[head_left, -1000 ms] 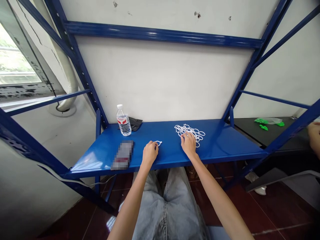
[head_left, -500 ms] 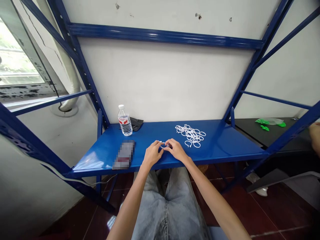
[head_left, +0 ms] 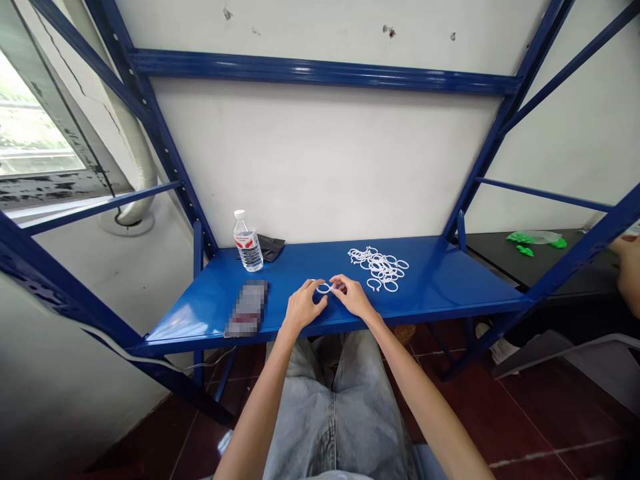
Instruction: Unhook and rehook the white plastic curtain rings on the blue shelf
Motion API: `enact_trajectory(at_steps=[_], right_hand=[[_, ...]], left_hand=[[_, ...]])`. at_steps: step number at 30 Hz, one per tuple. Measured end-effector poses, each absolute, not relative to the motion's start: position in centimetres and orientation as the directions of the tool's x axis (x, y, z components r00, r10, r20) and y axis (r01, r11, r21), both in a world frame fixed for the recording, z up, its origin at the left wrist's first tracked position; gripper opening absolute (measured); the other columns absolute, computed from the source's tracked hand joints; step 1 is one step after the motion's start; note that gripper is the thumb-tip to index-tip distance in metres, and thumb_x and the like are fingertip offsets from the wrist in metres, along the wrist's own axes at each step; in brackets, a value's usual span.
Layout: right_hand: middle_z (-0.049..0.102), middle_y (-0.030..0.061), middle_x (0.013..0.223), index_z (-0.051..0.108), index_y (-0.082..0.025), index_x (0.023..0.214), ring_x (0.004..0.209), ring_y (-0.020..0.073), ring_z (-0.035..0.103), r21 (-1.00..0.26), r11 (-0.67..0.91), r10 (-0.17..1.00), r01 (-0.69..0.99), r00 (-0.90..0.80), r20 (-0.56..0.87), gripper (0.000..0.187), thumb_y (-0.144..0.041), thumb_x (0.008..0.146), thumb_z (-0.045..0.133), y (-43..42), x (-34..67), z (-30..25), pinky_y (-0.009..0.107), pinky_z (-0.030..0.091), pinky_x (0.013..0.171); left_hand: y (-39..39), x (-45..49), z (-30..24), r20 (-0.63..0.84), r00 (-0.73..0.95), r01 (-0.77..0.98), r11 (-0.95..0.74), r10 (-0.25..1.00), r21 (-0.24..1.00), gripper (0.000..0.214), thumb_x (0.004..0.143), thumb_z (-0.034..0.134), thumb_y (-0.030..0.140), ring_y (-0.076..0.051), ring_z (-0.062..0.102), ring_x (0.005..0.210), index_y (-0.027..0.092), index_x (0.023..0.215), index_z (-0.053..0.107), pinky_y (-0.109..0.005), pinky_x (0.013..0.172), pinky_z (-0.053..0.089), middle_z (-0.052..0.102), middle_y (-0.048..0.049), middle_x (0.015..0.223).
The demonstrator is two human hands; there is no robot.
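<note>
White plastic ring [head_left: 324,288] sat pinched in a narrow fingertip grip by the left hand [head_left: 303,305] and right hand [head_left: 354,297], above the blue steel shelf [head_left: 440,280]. Loose white rings [head_left: 381,269] lay piled nearby.

Head-worn view, facing forward and down, close above left hand [head_left: 302,307], right hand [head_left: 353,297]

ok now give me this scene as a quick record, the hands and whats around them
left hand: fingertips on a white plastic ring
right hand: fingertips on the same ring, from the other side
surface: blue steel shelf
beside hands: pile of white plastic rings, to the right
further left: water bottle, black pouch, blurred item
other person: hand at right edge, green plastic parts nearby
</note>
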State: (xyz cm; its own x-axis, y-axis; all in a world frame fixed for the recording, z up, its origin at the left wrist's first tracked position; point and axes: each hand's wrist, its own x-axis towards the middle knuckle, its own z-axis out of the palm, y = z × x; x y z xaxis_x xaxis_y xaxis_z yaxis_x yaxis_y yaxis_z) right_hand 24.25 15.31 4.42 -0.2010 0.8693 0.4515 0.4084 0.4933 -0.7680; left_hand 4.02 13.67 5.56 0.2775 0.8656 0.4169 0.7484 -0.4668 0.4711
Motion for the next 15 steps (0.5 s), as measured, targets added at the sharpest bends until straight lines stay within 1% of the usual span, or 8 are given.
enact_trajectory(at_steps=[2,4,8,11,15], right_hand=[[0.075,0.003,0.096,0.069,-0.024,0.112,0.082,0.0191,0.07,-0.757,0.504,0.863,0.415,-0.212,0.459,0.021,-0.03,0.094,0.06,15.25,24.26,4.44,0.031,0.053,0.079],[0.075,0.0025,0.095,0.07,-0.024,0.112,0.08,0.0184,0.069,-0.747,0.511,0.859,0.426,-0.22,0.462,0.021,-0.028,0.094,0.059,15.24,24.27,4.41,0.03,0.052,0.077],[0.075,0.0016,0.095,0.07,-0.024,0.112,0.076,0.0173,0.066,-0.714,0.516,0.855,0.473,-0.23,0.465,0.02,-0.026,0.095,0.059,15.29,24.27,4.29,0.029,0.05,0.075],[0.076,0.0011,0.096,0.07,-0.024,0.112,0.073,0.0167,0.064,-0.689,0.5,0.862,0.526,-0.224,0.454,0.019,-0.024,0.095,0.061,15.22,24.25,4.32,0.029,0.048,0.074],[0.078,0.0015,0.099,0.07,-0.024,0.111,0.08,0.0182,0.066,-0.66,0.487,0.866,0.572,-0.222,0.448,0.019,-0.019,0.093,0.064,15.17,24.21,4.29,0.03,0.048,0.078]], left_hand=[[13.76,4.01,5.51,0.403,0.276,0.748,-0.458,0.873,0.481,0.048,0.097,0.063,0.039,-0.024,0.072,0.105,0.026,0.143,0.062,-0.03,0.082,0.053,0.071,-0.0072,0.128],[13.92,3.98,5.45,0.381,0.286,0.75,-0.453,0.879,0.482,0.049,0.098,0.061,0.041,-0.024,0.072,0.108,0.025,0.144,0.062,-0.029,0.084,0.053,0.072,-0.0076,0.128],[14.18,3.92,5.42,0.335,0.309,0.762,-0.442,0.89,0.472,0.039,0.098,0.061,0.043,-0.024,0.072,0.105,0.024,0.13,0.071,-0.029,0.083,0.051,0.074,-0.0071,0.121],[14.26,3.88,5.44,0.324,0.293,0.754,-0.426,0.899,0.499,0.035,0.096,0.063,0.044,-0.023,0.072,0.099,0.024,0.123,0.074,-0.028,0.08,0.05,0.076,-0.0058,0.111],[14.27,3.81,5.46,0.32,0.288,0.74,-0.422,0.902,0.523,0.031,0.094,0.066,0.043,-0.021,0.072,0.094,0.024,0.118,0.075,-0.027,0.075,0.048,0.076,-0.0046,0.104]])
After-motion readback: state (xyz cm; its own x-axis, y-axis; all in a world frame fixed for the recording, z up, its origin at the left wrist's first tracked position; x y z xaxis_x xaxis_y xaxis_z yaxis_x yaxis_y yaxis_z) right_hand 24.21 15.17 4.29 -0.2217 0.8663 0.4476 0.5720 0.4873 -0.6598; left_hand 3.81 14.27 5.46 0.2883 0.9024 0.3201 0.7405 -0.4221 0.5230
